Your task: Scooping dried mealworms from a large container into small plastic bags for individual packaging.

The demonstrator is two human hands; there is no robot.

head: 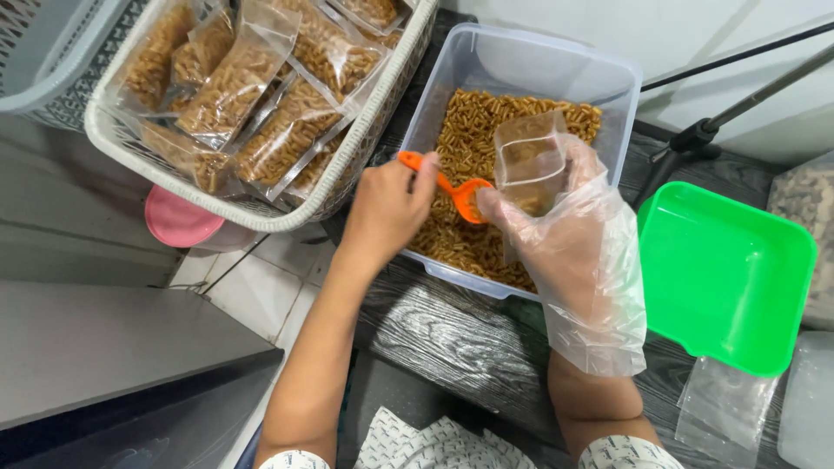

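A small orange plastic scoop is gripped by the bare left hand over a clear rectangular plastic tub filled with brown snack sticks. A small clear plastic pouch is held open beside the scoop by the right hand, which is covered by a loose transparent glove. A white woven basket of filled pouches is seen at the tub's left edge, and a green square plastic tray at the right.

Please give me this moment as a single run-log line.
left hand: holds orange scoop | right hand: gloved, holds small clear bag | below: clear tub of brown snack pieces | nearby: basket of filled bags, green tray
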